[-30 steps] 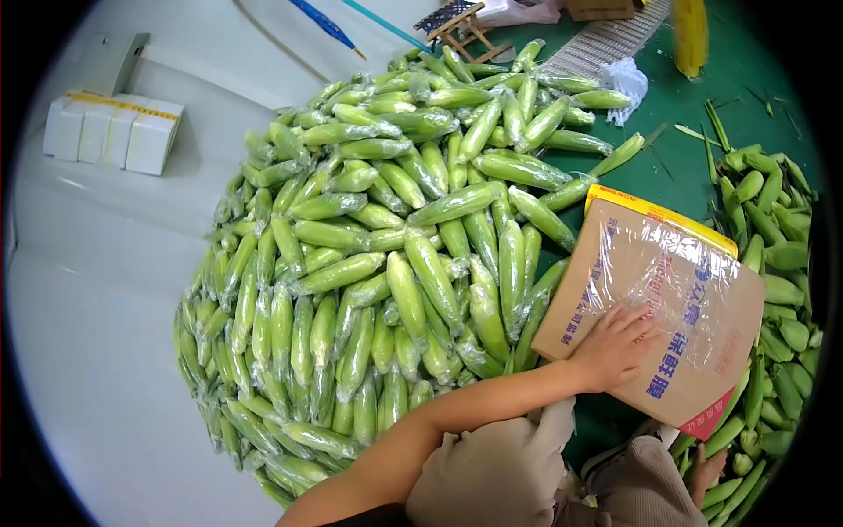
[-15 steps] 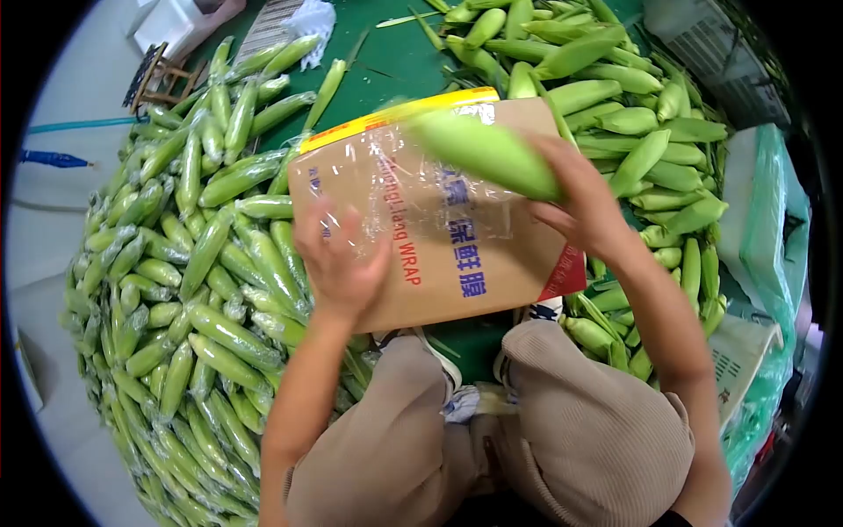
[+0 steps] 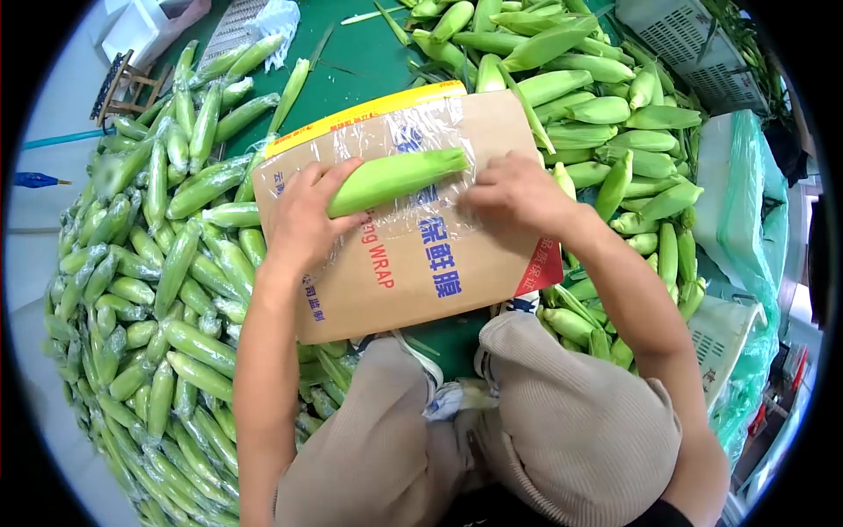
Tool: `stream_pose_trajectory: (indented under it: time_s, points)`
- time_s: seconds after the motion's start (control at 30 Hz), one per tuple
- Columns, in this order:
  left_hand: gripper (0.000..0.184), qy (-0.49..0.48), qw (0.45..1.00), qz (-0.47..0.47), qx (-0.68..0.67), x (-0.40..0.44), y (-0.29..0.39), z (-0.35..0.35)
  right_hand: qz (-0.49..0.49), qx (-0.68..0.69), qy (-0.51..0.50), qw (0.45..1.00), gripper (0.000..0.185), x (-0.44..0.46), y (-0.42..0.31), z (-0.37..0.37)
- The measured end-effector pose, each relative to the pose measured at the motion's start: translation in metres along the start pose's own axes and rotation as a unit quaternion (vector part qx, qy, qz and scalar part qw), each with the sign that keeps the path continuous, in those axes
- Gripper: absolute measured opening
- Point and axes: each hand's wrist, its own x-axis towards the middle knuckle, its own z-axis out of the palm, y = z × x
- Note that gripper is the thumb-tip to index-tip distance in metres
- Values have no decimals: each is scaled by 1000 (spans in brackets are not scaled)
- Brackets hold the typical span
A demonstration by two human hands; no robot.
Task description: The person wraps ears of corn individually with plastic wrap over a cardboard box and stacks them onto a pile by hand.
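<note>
An unwrapped green corn cob in its husk (image 3: 399, 180) lies over the cardboard box (image 3: 421, 255), across a layer of clear film. My left hand (image 3: 307, 215) is closed round the cob's left end. Just right of the cob's other end, my right hand (image 3: 518, 198) is over the box with its fingers curled, slightly blurred; what they hold, if anything, is too small to make out. A yellow strip (image 3: 364, 114) runs along the box's far edge.
Film-wrapped cobs (image 3: 198, 342) are heaped at the left. Unwrapped cobs (image 3: 606, 110) are piled at the right on the green floor (image 3: 351, 53). Beyond them stand a crate (image 3: 694, 53) and green plastic sheeting (image 3: 755, 211). A small wooden stool (image 3: 132, 88) is at the upper left.
The view has swung right since the first frame. Half a second ago my right hand held the cob; now my left hand has it, lower over the box, and my right hand has let it go.
</note>
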Motion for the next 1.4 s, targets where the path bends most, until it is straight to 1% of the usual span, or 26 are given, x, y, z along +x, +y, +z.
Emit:
stream_pose_trajectory:
  time_s: [0.03, 0.07, 0.1, 0.13, 0.17, 0.27, 0.3, 0.33, 0.4, 0.43, 0.5, 0.6, 0.67, 0.7, 0.8, 0.83, 0.87, 0.93, 0.97, 1.07, 1.17, 1.23, 1.27, 1.3, 1.37, 1.4]
  points:
    - [79, -2, 1000, 6, -3, 0, 1, -2, -16, 31, -39, 999, 17, 2, -5, -8]
    - [79, -12, 1000, 5, -6, -2, 1, -3, 104, 177, 54, 977, 16, -10, -13, 1]
    - [79, -18, 1000, 5, -8, -1, 1, -3, 215, 313, 147, 913, 17, -29, -20, 16]
    - [80, -20, 1000, -1, -12, 0, -1, -5, 309, 438, 229, 813, 18, -40, -24, 25]
    - [75, -16, 1000, 13, 0, -1, -3, -5, 256, 390, 332, 820, 25, -45, -23, 25]
    - [76, 0, 999, 41, 0, -5, -5, -5, 234, 292, 300, 878, 25, -1, -48, 6]
    - [77, -21, 999, 39, -9, -3, -5, -9, 257, 269, 195, 907, 31, 22, -50, -6]
    - [80, -20, 999, 44, -12, -4, -5, -8, 138, 114, 159, 971, 51, 45, -44, -3]
    - [86, -20, 998, 62, -6, -4, -10, -6, 102, -33, 59, 992, 68, 79, -48, 7]
    - [82, 55, 991, 109, -48, -11, -17, -5, 102, -20, 69, 992, 71, 85, -43, 12]
    - [85, 199, 976, -37, -74, -53, -25, 10, 93, 12, 86, 992, 77, 93, -30, 25]
    - [60, 207, 970, -126, -2, -102, -42, 30, 107, 14, 122, 987, 75, 82, -30, 35]
    - [43, 111, 982, -147, 48, -112, -40, 27, 102, 43, 126, 986, 71, 81, -35, 30]
    - [22, 171, 974, -115, 99, -104, -37, 28, 107, 41, 126, 985, 70, 81, -37, 27]
    - [12, 256, 958, -81, 104, -89, -38, 39, 126, 16, 106, 986, 68, 75, -45, 19]
    - [7, 280, 949, -116, 83, -93, -39, 39, 132, 4, 85, 988, 65, 73, -46, 15]
    - [7, 335, 929, -149, -56, -101, -37, 41, 142, -6, 62, 988, 63, 69, -46, 13]
    - [8, 406, 827, -205, -330, -114, -17, 44, 81, 43, -23, 995, 64, 57, -49, 4]
    - [10, 411, 821, -198, -344, -123, -1, 50, 50, 68, -57, 995, 64, 50, -50, 4]
    - [21, 297, 936, -49, -183, -140, 32, 88, -20, 118, -78, 990, 70, 41, -58, 10]
    - [32, 250, 966, 54, -41, -111, 40, 61, 26, 63, -102, 992, 78, 53, -69, -3]
    - [46, 44, 994, -70, 70, -66, 35, 33, 78, 31, 88, 993, 80, 67, -59, 3]
    - [45, 51, 987, -76, 129, -33, 27, 13, 101, 10, 182, 978, 81, 75, -54, 4]
    - [45, 60, 977, -81, 188, -1, 13, -2, 97, -10, 164, 982, 83, 84, -53, 2]
    - [45, 272, 929, -33, 248, 42, -31, -12, 92, -52, 123, 987, 87, 102, -49, -1]
    - [45, 277, 943, -69, 171, 55, -34, -22, 95, -63, 116, 987, 87, 109, -45, 3]
